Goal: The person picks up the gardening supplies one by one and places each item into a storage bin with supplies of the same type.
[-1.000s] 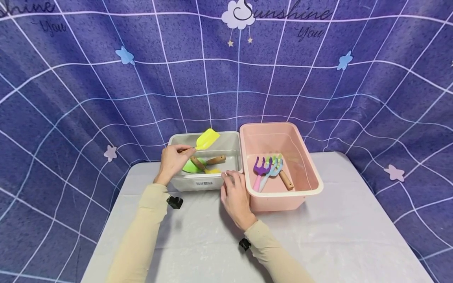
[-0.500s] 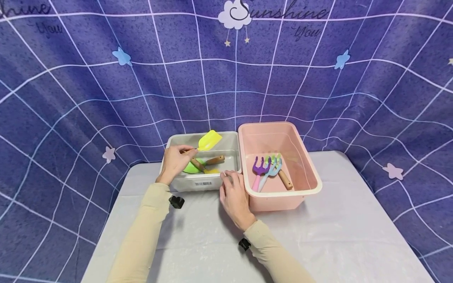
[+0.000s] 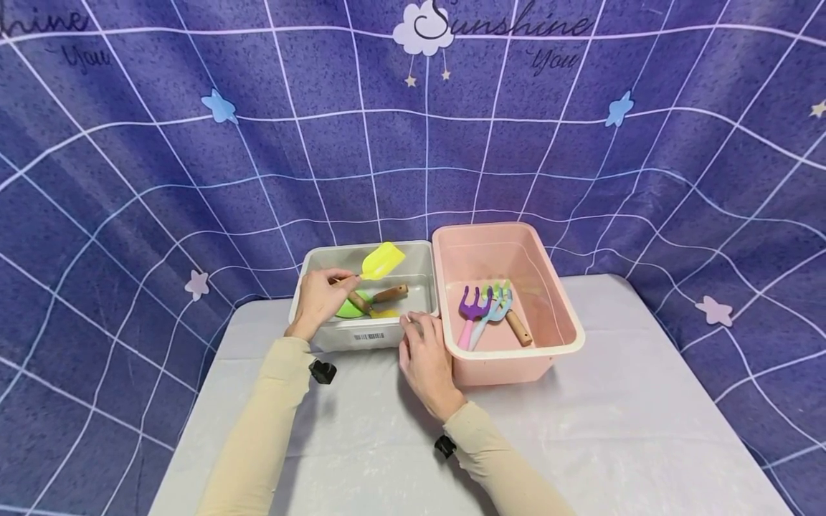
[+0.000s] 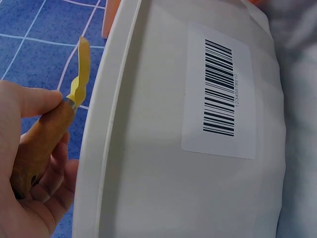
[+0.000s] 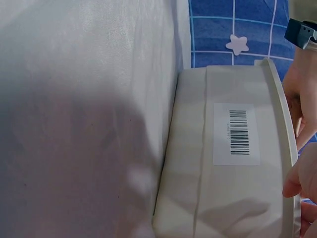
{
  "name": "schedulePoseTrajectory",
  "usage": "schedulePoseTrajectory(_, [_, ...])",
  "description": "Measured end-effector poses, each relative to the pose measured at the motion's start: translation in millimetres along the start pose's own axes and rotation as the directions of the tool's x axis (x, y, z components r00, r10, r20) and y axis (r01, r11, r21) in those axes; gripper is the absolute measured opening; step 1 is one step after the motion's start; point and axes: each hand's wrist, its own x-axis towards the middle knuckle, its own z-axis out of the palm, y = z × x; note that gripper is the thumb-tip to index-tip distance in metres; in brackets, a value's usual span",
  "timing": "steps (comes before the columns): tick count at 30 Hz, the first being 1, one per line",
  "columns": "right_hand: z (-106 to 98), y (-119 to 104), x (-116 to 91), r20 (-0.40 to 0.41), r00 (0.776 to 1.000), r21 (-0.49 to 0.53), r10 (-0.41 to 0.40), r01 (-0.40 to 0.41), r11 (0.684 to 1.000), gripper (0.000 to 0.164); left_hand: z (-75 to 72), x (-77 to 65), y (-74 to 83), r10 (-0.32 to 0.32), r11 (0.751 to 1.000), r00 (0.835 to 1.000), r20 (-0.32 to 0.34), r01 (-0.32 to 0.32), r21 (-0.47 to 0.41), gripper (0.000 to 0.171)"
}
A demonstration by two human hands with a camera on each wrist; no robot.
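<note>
My left hand (image 3: 320, 299) holds a small toy shovel by its wooden handle (image 4: 44, 144), over the left part of the grey bin (image 3: 413, 252). The shovel's yellow blade (image 3: 383, 260) points up and right above the bin's inside. In the left wrist view the thumb lies along the handle, with fingers curled beneath it. My right hand (image 3: 429, 362) grips the grey bin's front rim near its right corner; in the right wrist view its thumb (image 5: 293, 182) is on the outer side. Inside the bin lie a green piece (image 3: 350, 307), a wooden handle (image 3: 391, 293) and another yellow piece (image 3: 384, 313).
A deeper pink bin (image 3: 568, 301) stands against the grey bin's right side. In it lie a purple toy fork (image 3: 475, 308), a light blue fork (image 3: 500, 309), a green fork (image 3: 495, 288) and a wooden handle (image 3: 519, 328). Behind hangs a blue grid-patterned cloth (image 3: 361, 143).
The shovel in my left hand has shifted slightly right and down relative to the grey bin. My right hand keeps its place on the rim. The head view has drifted slightly.
</note>
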Motion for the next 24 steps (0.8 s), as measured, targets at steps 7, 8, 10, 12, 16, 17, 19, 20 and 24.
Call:
schedulePoseTrajectory(7, [-0.5,-0.7,-0.1,0.027,1.0,-0.018,0.015,-0.015,1.0,0.042,1.3,-0.4,-2.4,-0.005,1.0,1.0,0.007,0.005,0.0,0.032])
schedulePoseTrajectory(8, [-0.7,-0.9,-0.3,0.027,0.999,-0.021,0.016,-0.016,1.0,0.042,1.6,-0.6,-3.1,-0.004,1.0,1.0,0.006,0.004,0.001,0.032])
schedulePoseTrajectory(10, [-1.3,-1.2,-0.3,0.021,1.0,-0.025,0.014,-0.013,1.0,0.042,2.5,-0.8,-4.2,0.0,1.0,1.0,0.006,0.0,0.004,0.032])
schedulePoseTrajectory(12, [-2.0,-1.3,0.2,0.01,1.0,-0.026,0.01,-0.01,1.0,0.041,3.0,-0.6,-4.7,0.01,1.0,1.0,0.007,-0.01,0.006,0.032])
schedulePoseTrajectory(16, [-2.1,-1.5,0.3,-0.004,1.0,-0.027,0.003,-0.003,1.0,0.041,4.3,-0.9,-5.5,0.014,1.0,1.0,0.0,-0.014,0.0,0.03])
schedulePoseTrajectory(17, [-1.9,-1.4,0.2,-0.003,1.0,-0.027,0.004,-0.004,1.0,0.041,4.6,-0.8,-5.6,0.014,1.0,1.0,0.002,-0.014,0.001,0.03])
schedulePoseTrajectory(19, [-1.4,-1.3,-0.1,-0.005,1.0,-0.029,0.003,-0.003,1.0,0.041,5.5,-0.6,-5.8,0.009,1.0,1.0,0.003,-0.009,0.003,0.029])
schedulePoseTrajectory(20, [-1.0,-1.1,-0.5,-0.005,1.0,-0.031,0.003,-0.003,1.0,0.041,5.7,-0.7,-5.9,0.005,1.0,1.0,0.006,-0.006,0.009,0.029])
schedulePoseTrajectory(24, [-0.4,-0.9,-1.0,-0.009,1.0,-0.033,-0.004,0.004,0.999,0.041,6.6,-1.6,-6.3,-0.007,1.0,1.0,0.019,0.006,0.024,0.03])
